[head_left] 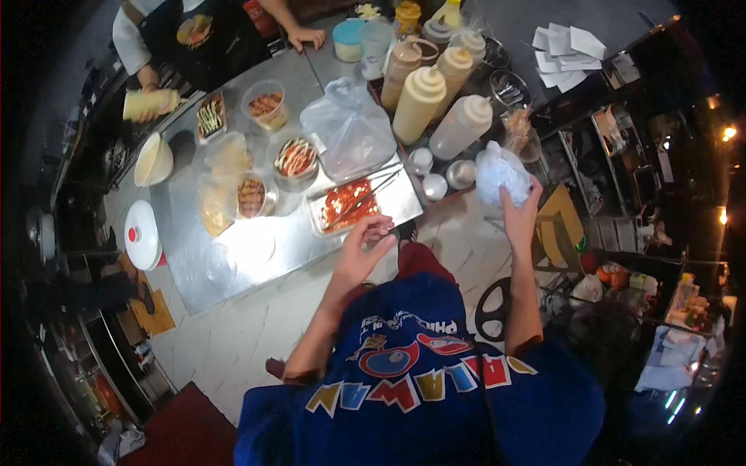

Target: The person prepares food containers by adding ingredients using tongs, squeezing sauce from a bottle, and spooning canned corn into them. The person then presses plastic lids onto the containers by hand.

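My right hand [522, 213] is closed on a crumpled, whitish plastic bag [500, 172], held up beside the sauce bottles at the counter's right end. Nothing shows in my left hand [364, 252], which hovers at the counter's front edge with its fingers loosely bent and apart. Just beyond it sits a metal tray [317, 211] of red, sauce-coated food [346, 203]. Two thin dark sticks [373, 191] lie across that tray. Behind the tray stands a tied clear plastic bag [350, 128] with a container inside.
Bowls of topped food [295, 159] stand on the steel counter [186, 264]. Squeeze bottles [420, 105] crowd its right end, with white papers [571, 54] beyond. Across the counter, a co-worker [198, 46] holds a yellowish bottle [148, 105]. A white lid [142, 237] is at the left.
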Available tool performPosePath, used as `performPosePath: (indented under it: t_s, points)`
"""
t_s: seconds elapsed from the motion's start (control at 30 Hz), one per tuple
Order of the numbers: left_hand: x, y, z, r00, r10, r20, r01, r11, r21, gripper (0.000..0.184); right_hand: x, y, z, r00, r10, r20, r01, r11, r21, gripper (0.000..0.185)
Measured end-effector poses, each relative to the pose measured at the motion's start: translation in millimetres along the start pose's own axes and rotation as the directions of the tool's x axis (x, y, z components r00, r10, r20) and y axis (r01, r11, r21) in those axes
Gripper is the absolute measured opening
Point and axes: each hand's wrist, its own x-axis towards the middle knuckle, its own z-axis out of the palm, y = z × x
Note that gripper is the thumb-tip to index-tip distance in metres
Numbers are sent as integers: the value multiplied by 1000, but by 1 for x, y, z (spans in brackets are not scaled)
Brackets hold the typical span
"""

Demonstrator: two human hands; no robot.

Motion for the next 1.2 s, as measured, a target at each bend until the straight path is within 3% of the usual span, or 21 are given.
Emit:
performPosePath:
  t_s: [0.1, 0.13, 0.2, 0.27, 0.33, 0.43, 0.53, 0.63, 0.73, 0.87, 0.97, 1.03, 1.07, 1.17, 1.2]
  points:
    - [64, 71, 2, 994, 103, 26, -106, 973, 207, 23, 40, -2, 21, 999, 51, 10, -50, 994, -94, 59]
    - [92, 95, 1, 988, 151, 25, -152, 948, 280, 20, 55, 9, 29, 996, 93, 0, -93, 994, -48, 59]
    - [149, 135, -13, 930, 367, -2, -332, 846, 418, 13, 74, 40, 38, 982, 187, -4, -186, 982, 31, 58]
    - [212, 160, -26, 893, 412, -181, -307, 852, 424, 15, 84, 48, 50, 894, 426, 135, -444, 811, 380, 56]
    - [287, 189, -35, 875, 468, -123, -358, 798, 485, 16, 88, 80, 70, 841, 502, 200, -534, 715, 451, 54]
    - [400, 201, -39, 941, 329, 75, -273, 611, 743, 26, 109, 66, 72, 872, 467, 151, -480, 875, 65, 46]
    - [495, 170, -54, 962, 110, 251, -274, 414, 868, 38, 114, 63, 77, 892, 378, 248, -415, 902, 116, 40]
    - [558, 129, -62, 935, -65, 349, -311, 323, 894, 50, 104, 96, 77, 706, 614, 354, -706, 647, 286, 37]
    - [587, 99, -48, 905, -184, 385, -333, 260, 906, 62, 105, 106, 55, 456, 750, 480, -890, 386, 242, 36]
    - [608, 82, -29, 878, -299, 375, -311, 240, 920, 80, 111, 73, 46, 479, 653, 586, -849, 176, 498, 41]
    - [610, 72, -15, 858, -266, 440, -366, 284, 886, 85, 105, 77, 37, 508, 583, 634, -859, 290, 422, 46]
    - [612, 54, -14, 823, -191, 535, -456, 342, 822, 86, 109, 72, 31, 528, 549, 648, -849, 354, 392, 60]
    - [614, 48, -16, 832, -195, 520, -427, 374, 823, 86, 110, 70, 28, 539, 531, 654, -841, 387, 379, 68]
    - [620, 46, -20, 845, -166, 508, -396, 445, 803, 85, 119, 81, 13, 575, 478, 664, -747, 638, 187, 64]
    - [621, 49, -24, 849, -123, 513, -411, 456, 790, 84, 122, 81, 5, 548, 474, 689, -749, 645, 153, 61]
